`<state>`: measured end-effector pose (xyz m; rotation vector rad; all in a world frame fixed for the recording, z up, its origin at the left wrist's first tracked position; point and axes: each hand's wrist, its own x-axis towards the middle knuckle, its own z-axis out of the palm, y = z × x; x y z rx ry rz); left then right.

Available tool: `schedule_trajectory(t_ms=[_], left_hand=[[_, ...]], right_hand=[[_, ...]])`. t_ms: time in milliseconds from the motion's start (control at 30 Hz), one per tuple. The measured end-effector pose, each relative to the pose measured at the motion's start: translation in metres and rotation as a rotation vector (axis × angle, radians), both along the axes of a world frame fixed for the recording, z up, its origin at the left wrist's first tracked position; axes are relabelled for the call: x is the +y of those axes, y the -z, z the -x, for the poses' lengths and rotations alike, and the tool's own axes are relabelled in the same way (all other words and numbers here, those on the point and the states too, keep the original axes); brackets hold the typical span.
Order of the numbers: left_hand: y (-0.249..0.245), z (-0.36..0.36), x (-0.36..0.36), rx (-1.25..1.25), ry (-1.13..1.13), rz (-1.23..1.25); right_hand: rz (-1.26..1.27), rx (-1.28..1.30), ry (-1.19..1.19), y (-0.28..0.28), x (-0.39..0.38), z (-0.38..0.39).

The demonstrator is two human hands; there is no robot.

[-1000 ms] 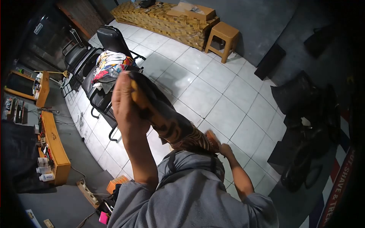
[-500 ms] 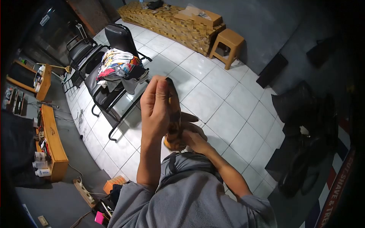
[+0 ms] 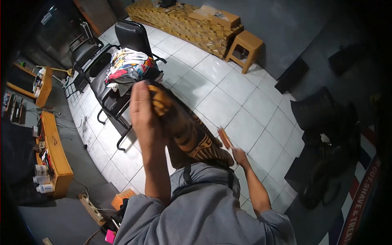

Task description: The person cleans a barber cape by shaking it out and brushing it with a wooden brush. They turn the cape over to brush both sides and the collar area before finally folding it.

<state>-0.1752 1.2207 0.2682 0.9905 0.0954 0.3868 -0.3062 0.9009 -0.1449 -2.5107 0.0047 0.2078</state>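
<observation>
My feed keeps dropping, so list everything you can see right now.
black cloth with orange tiger-stripe print: one, black and orange, stretched between both hands
black padded metal-framed chairs: one row, black, upper left
multicoloured printed cloth: one, mixed colours, draped on a chair
tan wooden stool: one, tan, top centre
woven yellow-brown bench: one, along the top wall
brown cardboard box: one, on the bench
white tiled floor: one, white, centre
left hand: one, raised, gripping the cloth's upper edge
right hand: one, lower, pinching the cloth's corner
</observation>
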Motion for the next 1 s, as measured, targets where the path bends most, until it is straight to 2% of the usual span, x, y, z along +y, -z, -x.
schedule_trajectory(t_ms=[67,133,200,267,333,367,400,467,500,533,567,600,633,767,833,900,967,1000], left_hand=[[0.02,0.0,-0.005,0.029,0.183,-0.06],[0.018,0.009,-0.017,0.184,0.276,-0.275],[0.035,0.01,-0.023,0.137,0.413,-0.289],[0.045,0.01,-0.025,0.056,0.399,-0.409],[0.046,0.0,-0.02,-0.117,0.273,-0.486],[0.042,-0.001,-0.011,-0.067,0.253,-0.466],[0.049,-0.008,0.001,0.013,0.337,-0.318],[0.047,-0.015,0.01,0.014,0.362,-0.075],[0.045,-0.019,0.014,-0.066,0.395,0.014],[0.046,-0.025,0.019,-0.14,0.437,0.044],[0.038,-0.026,0.02,-0.129,0.39,0.071],[0.03,-0.027,0.021,-0.114,0.34,0.099],[0.027,-0.03,0.024,-0.21,0.366,0.134],[0.023,-0.043,0.017,-0.181,0.28,0.134],[0.022,-0.053,0.005,-0.139,0.294,0.172],[0.026,-0.065,-0.006,-0.126,0.324,0.176],[0.035,-0.078,-0.018,-0.095,0.333,0.148],[0.04,-0.086,-0.024,-0.072,0.328,0.118]], right_hand=[[-0.527,0.18,0.278,-0.094,0.051,-0.033],[-1.165,0.332,0.312,-0.197,0.1,-0.044],[-1.401,0.213,0.243,-0.245,0.142,-0.042],[-1.602,0.298,0.006,-0.264,0.169,-0.037],[-1.567,0.35,-0.07,-0.247,0.187,-0.039],[-1.385,0.335,-0.015,-0.235,0.189,-0.044],[-1.2,0.326,0.038,-0.221,0.19,-0.047],[-0.635,0.166,-0.12,-0.163,0.183,-0.043],[-0.347,0.076,-0.195,-0.124,0.174,-0.046],[-0.153,0.323,-0.236,-0.073,0.157,-0.042],[-0.086,0.357,-0.232,-0.013,0.138,-0.032],[0.1,0.579,-0.202,-0.028,0.128,-0.037],[0.291,0.796,-0.171,-0.042,0.118,-0.044],[0.339,0.575,0.032,-0.044,0.089,-0.056],[0.321,0.45,0.126,-0.068,0.077,-0.08],[0.187,0.29,0.261,-0.044,0.057,-0.112],[-0.099,0.222,0.205,-0.072,0.041,-0.158],[-0.416,0.258,0.303,-0.136,0.049,-0.174]])
